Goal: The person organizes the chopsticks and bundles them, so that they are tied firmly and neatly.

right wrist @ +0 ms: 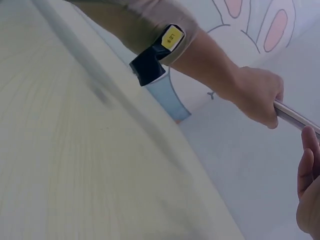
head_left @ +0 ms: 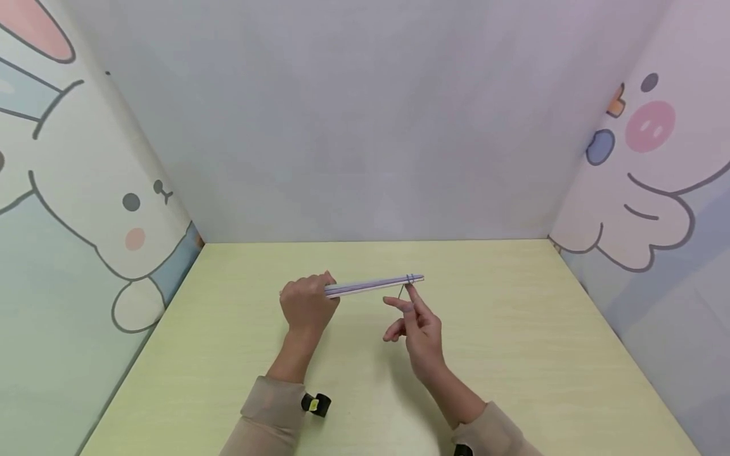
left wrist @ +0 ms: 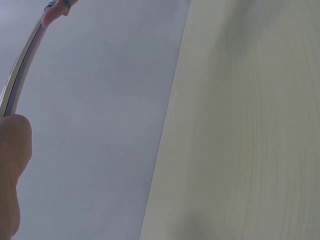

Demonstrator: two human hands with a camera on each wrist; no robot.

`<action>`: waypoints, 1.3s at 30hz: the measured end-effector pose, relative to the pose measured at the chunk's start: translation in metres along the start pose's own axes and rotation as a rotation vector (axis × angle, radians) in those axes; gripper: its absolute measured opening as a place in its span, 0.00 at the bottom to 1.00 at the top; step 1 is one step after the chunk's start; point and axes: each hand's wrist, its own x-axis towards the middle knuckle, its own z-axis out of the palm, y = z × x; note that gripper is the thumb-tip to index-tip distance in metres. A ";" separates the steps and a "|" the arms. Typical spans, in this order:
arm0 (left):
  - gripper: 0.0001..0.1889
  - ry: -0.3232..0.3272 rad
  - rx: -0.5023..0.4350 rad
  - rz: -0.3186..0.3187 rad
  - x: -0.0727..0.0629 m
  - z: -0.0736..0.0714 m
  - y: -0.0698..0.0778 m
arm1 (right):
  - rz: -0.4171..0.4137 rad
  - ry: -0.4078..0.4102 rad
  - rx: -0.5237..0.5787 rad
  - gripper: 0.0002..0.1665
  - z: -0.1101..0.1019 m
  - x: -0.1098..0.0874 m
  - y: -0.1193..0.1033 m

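Note:
A bundle of slim white and purple chopsticks lies nearly level in the air above the table. My left hand grips its left end in a fist. Near the right end, a thin dark teal rubber band loops round the sticks, and one strand stretches down to the fingers of my right hand. One right fingertip touches the sticks from below, close to the band. In the left wrist view, the chopsticks rise from the left fist, and a bit of band crosses a right finger.
Under both hands spreads a pale yellow table. A grey wall stands at its back, with cartoon-printed panels on the left and right. A black wrist device sits at the left cuff.

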 end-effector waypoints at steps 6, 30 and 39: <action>0.19 -0.017 -0.013 0.009 -0.001 -0.002 0.000 | 0.055 -0.023 0.129 0.26 -0.007 0.008 -0.002; 0.12 0.042 -0.121 0.125 -0.003 -0.004 -0.003 | -0.058 -0.087 0.077 0.17 -0.030 0.025 -0.010; 0.13 0.020 -0.130 0.148 -0.004 -0.004 -0.004 | 0.004 -0.205 -0.022 0.11 -0.036 0.030 -0.012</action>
